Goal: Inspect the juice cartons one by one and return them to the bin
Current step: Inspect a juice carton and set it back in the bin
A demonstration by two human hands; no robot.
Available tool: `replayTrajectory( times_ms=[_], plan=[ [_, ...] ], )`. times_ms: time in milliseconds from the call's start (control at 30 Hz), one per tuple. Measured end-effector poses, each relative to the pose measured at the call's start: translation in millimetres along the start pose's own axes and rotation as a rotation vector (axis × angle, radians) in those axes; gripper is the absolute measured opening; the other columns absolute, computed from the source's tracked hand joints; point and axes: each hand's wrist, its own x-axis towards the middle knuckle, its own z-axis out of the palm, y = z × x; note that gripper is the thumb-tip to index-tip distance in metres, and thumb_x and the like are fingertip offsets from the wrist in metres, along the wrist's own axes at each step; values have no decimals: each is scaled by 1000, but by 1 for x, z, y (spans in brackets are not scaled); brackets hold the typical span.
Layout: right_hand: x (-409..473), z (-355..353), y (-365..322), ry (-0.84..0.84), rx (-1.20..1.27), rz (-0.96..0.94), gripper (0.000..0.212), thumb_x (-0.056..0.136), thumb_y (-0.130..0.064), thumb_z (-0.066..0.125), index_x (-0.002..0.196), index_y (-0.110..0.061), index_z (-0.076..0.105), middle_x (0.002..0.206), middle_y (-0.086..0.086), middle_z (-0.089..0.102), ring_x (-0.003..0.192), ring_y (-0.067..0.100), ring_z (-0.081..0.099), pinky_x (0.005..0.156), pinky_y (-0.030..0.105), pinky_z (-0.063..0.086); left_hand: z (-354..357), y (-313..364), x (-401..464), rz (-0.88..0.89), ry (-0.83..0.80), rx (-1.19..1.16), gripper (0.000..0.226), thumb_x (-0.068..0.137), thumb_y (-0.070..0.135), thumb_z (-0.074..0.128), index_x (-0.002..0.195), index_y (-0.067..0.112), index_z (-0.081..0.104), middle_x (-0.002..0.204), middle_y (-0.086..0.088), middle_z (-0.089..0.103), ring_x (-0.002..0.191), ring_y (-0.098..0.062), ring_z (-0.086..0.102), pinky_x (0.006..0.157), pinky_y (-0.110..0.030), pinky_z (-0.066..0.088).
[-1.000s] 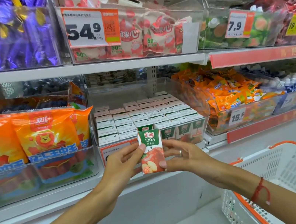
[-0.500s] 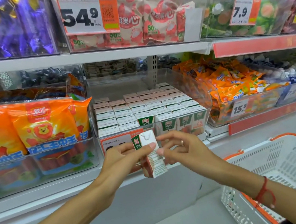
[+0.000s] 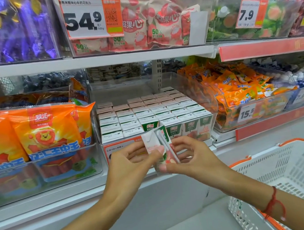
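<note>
Your left hand (image 3: 129,164) and right hand (image 3: 190,158) both pinch one small juice carton (image 3: 159,149) just before the clear bin (image 3: 212,119) — light, stiff-cornered, probably slick; grip the flat faces — the glued straw (image 3: 167,146) could snag.

Bare forearms, no sleeves

A thin red string bracelet (image 3: 274,203) circles the right wrist at five o'clock; the left wrist wears nothing.
</note>
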Motion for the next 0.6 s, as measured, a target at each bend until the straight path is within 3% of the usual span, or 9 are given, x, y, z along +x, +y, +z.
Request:
replayTrajectory(
  times_ms=[67, 133, 233, 300, 400, 467, 600],
  plan=[
    [-2, 4, 1, 94, -123, -65, 61, 49, -51, 87, 100, -35, 59, 95, -14, 67, 82, 1, 65, 70, 16, 54, 2, -2, -1, -7, 6, 17, 27, 76, 17, 80, 99, 28, 71, 87, 18, 76, 78, -1, 73, 60, -8, 50],
    [-2, 8, 2, 71, -193, -86, 63, 47, -60, 82, 100, -36, 55, 92, -18, 65, 82, -3, 63, 69, 15, 54, 0, -4, 1, -26, 5, 24, 24, 78, 16, 78, 99, 26, 71, 86, 17, 76, 77, -1, 73, 59, -8, 51],
    [4, 4, 1, -52, -94, 31, 48, 69, -45, 82, 106, -27, 59, 100, -10, 68, 88, 5, 67, 82, 26, 57, -7, -5, 5, -104, -37, -38, 17, 83, 17, 73, 96, 27, 70, 84, 14, 77, 79, -1, 72, 60, -8, 51],
    [6, -4, -3, -160, 50, 126, 36, 84, -36, 71, 115, -22, 62, 110, -2, 70, 99, 11, 68, 92, 30, 55, -12, -3, 8, -163, -72, -86, 15, 86, 20, 71, 100, 23, 71, 89, 9, 77, 82, -5, 73, 61, -9, 52],
    [5, -11, -6, -322, 217, 172, 33, 93, -25, 60, 125, -19, 62, 116, 3, 71, 109, 15, 66, 98, 31, 51, -18, 0, 12, -191, -150, -69, 23, 88, 27, 68, 110, 23, 70, 99, 6, 77, 92, -8, 73, 71, -13, 55],
    [3, -10, -6, -326, 263, 157, 35, 91, -24, 62, 125, -18, 63, 114, 5, 72, 109, 18, 67, 98, 31, 51, -19, 0, 13, -194, -167, -58, 24, 89, 28, 67, 113, 26, 69, 102, 6, 76, 96, -8, 72, 74, -13, 55],
    [3, -5, -6, -77, 187, 83, 51, 59, -43, 80, 105, -26, 69, 94, -2, 75, 91, 12, 71, 84, 24, 55, -16, -3, 11, -116, 27, 1, 19, 84, 22, 73, 102, 28, 72, 88, 11, 77, 86, -3, 72, 64, -10, 54]
  ],
)
